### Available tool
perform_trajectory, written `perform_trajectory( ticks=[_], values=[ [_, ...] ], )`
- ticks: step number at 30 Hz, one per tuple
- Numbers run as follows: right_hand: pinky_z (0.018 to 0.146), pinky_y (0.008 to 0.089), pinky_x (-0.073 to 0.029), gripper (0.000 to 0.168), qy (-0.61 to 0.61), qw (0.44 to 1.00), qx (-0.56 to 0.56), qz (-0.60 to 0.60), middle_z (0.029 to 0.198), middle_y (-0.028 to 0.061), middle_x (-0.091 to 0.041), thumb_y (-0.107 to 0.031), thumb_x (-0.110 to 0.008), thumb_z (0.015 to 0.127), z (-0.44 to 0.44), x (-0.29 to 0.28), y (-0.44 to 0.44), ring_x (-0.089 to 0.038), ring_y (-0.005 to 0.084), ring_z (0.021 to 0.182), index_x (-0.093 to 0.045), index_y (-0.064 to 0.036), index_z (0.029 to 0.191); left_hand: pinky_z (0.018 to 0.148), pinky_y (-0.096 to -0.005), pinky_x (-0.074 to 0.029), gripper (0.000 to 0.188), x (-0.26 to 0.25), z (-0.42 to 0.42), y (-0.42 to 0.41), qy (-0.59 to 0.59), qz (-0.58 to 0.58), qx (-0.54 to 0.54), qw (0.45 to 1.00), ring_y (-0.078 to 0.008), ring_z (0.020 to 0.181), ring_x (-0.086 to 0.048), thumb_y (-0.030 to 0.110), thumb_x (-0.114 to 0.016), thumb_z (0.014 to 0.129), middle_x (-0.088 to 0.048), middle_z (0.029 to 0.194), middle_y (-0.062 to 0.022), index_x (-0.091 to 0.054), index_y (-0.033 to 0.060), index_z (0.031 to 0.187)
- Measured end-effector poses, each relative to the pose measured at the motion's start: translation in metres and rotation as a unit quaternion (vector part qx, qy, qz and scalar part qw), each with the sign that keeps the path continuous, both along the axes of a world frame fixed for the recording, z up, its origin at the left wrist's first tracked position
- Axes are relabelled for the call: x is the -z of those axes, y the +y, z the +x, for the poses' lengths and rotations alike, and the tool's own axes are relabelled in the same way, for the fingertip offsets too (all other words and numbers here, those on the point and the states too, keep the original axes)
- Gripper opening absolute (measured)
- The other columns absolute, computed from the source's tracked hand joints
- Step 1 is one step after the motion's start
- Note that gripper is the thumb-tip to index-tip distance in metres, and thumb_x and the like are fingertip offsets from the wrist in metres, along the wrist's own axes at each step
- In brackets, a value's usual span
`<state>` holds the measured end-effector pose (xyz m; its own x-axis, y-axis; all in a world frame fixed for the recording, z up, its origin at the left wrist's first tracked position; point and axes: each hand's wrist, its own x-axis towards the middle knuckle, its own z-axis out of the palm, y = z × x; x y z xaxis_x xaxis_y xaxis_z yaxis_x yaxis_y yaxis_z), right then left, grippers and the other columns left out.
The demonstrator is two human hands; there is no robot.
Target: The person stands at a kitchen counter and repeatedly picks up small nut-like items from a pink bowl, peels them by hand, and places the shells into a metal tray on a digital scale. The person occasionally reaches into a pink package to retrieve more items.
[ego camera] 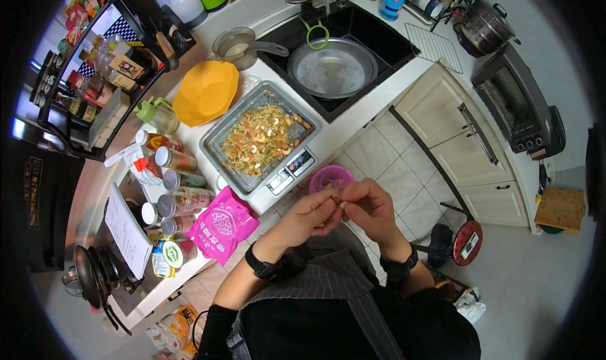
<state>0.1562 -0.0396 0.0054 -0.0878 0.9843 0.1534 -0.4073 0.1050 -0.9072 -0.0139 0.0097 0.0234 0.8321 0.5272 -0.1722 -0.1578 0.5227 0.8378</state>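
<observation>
My left hand [307, 215] is closed around small brown pieces that look like cracked nut, mostly hidden by the fingers. Close beside it, my right hand [371, 211] pinches a small pale bit between thumb and fingertips. Both hands are over the floor, just in front of a pink plastic bin [326, 170]. On the counter, a grey metal baking pan [213, 158] stands on a digital kitchen scale [280, 182] with a lit display. Oats, green seeds, almonds and cashews [265, 139] fill the pan. A bright pink printed bag [225, 225] lies at the counter edge.
Several lidded jars [177, 180] line the counter's left side, near an open notebook [125, 229]. Behind the pan are a yellow octagonal plate [208, 94] and a strainer-like handled cup [236, 47]. The black sink [378, 26] holds a wide metal bowl of water [334, 68].
</observation>
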Motion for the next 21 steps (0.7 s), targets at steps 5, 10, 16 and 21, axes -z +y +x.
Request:
perform_trajectory(
  ticks=[5,10,16,21],
  values=[
    [0.067,0.0241,-0.04,0.011,-0.05,0.996,0.033,0.068,0.084,0.004,-0.054,0.003,-0.062,0.079,0.001,0.001,0.003,-0.051,0.0125,0.074,-0.053,-0.003,0.083,0.047,-0.0216,-0.029,0.023,-0.013,0.004,-0.002,0.066,0.102,0.005,0.993,-0.0079,0.052,-0.037,0.027,-0.038,0.098,-0.045,0.062,0.0006,-0.047,0.0059,0.094],
    [0.059,0.0234,-0.039,0.011,-0.178,0.976,0.057,0.115,0.074,0.0032,-0.054,0.0,-0.065,0.078,0.007,0.001,0.001,-0.049,0.0127,0.064,-0.055,-0.003,0.076,0.048,-0.026,-0.034,0.025,-0.014,0.007,-0.007,0.148,0.273,-0.027,0.95,-0.0121,0.052,-0.042,0.026,-0.037,0.097,-0.047,0.059,-0.0021,-0.049,0.0048,0.09],
    [0.055,0.0222,-0.039,0.011,-0.155,0.985,0.044,0.054,0.075,0.0032,-0.055,-0.006,-0.066,0.08,0.005,-0.001,-0.004,-0.05,0.0099,0.063,-0.055,-0.003,0.079,0.05,-0.028,-0.036,0.02,-0.013,0.007,-0.006,0.154,0.256,-0.038,0.953,-0.0153,0.052,-0.044,0.019,-0.038,0.096,-0.049,0.059,-0.0053,-0.048,0.0039,0.087],
    [0.058,0.0227,-0.044,0.008,-0.032,0.999,0.016,-0.036,0.077,0.0028,-0.056,-0.009,-0.061,0.085,0.003,-0.005,-0.002,-0.055,0.0095,0.068,-0.056,-0.003,0.087,0.048,-0.0206,-0.029,0.025,-0.003,0.008,-0.006,0.045,0.088,-0.059,0.993,-0.0075,0.052,-0.038,0.028,-0.038,0.097,-0.047,0.061,-0.0006,-0.049,0.0067,0.092]
  ],
)
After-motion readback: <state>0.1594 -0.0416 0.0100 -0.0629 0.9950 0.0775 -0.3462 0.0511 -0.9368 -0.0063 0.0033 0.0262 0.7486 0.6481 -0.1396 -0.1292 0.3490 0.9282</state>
